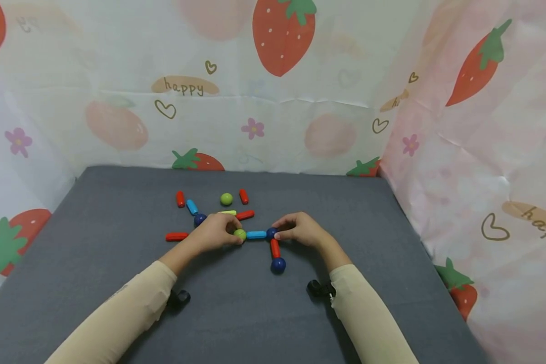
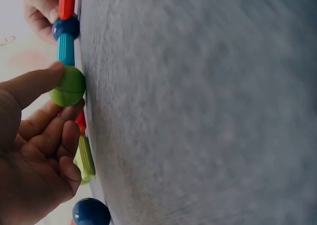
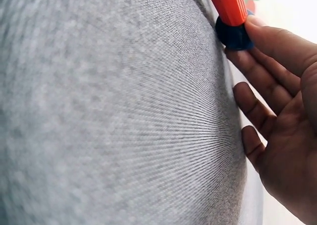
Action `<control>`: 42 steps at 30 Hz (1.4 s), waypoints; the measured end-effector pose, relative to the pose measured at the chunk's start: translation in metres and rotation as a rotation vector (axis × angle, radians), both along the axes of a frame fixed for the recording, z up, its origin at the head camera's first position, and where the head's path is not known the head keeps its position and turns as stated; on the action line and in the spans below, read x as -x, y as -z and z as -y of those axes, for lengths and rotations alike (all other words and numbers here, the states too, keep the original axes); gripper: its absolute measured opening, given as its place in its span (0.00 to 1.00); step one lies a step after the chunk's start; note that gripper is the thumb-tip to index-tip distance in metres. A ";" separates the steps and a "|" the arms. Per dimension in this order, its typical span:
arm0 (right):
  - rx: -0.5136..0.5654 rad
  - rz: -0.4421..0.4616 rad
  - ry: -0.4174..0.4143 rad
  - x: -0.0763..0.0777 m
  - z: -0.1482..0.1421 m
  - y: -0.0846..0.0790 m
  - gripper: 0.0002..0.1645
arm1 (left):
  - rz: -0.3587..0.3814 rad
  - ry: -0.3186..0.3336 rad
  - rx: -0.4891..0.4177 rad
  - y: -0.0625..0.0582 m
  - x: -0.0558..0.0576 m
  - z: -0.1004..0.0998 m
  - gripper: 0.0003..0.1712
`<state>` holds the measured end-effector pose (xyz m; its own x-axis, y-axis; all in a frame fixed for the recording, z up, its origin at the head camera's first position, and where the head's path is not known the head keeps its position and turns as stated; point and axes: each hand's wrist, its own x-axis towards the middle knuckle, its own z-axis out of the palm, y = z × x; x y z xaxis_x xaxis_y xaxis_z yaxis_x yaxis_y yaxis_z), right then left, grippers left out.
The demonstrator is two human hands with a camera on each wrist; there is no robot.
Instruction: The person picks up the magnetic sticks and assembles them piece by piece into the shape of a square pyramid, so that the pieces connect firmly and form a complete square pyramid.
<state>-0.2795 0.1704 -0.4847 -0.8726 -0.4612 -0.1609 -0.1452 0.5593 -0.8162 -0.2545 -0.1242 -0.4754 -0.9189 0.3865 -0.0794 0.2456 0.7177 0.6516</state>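
Observation:
My left hand (image 1: 217,230) pinches a green ball (image 1: 240,234) between thumb and fingers, low over the grey cloth. A blue rod (image 1: 256,235) runs from that ball to a dark blue ball (image 1: 271,233), which my right hand (image 1: 303,230) pinches. From the same dark blue ball a red rod (image 1: 275,248) points toward me and ends in a second dark blue ball (image 1: 278,265). In the left wrist view the green ball (image 2: 69,87) sits against the end of the blue rod (image 2: 65,50). The right wrist view has thumb and fingertips on the dark blue ball (image 3: 234,35), below the red rod (image 3: 229,5).
Beyond my left hand lie a loose green ball (image 1: 226,198), a dark blue ball (image 1: 199,219), a short blue rod (image 1: 192,207), a yellow-green rod (image 1: 228,212) and several red rods (image 1: 176,236). A strawberry-printed curtain (image 1: 273,126) stands behind the grey table (image 1: 236,323).

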 end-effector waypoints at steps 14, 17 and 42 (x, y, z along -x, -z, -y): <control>-0.028 -0.006 -0.012 0.000 0.003 -0.002 0.16 | 0.029 0.017 0.028 -0.003 0.002 -0.005 0.15; -0.030 -0.007 -0.031 0.000 0.003 -0.002 0.18 | 0.023 0.027 0.029 -0.002 0.003 -0.005 0.15; -0.085 -0.039 -0.049 -0.042 -0.001 -0.007 0.13 | -0.039 0.017 0.058 -0.004 0.012 -0.020 0.19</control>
<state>-0.2376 0.1711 -0.4776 -0.8559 -0.4894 -0.1673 -0.2047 0.6175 -0.7595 -0.2662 -0.1038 -0.4715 -0.9149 0.3982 -0.0661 0.2827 0.7491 0.5991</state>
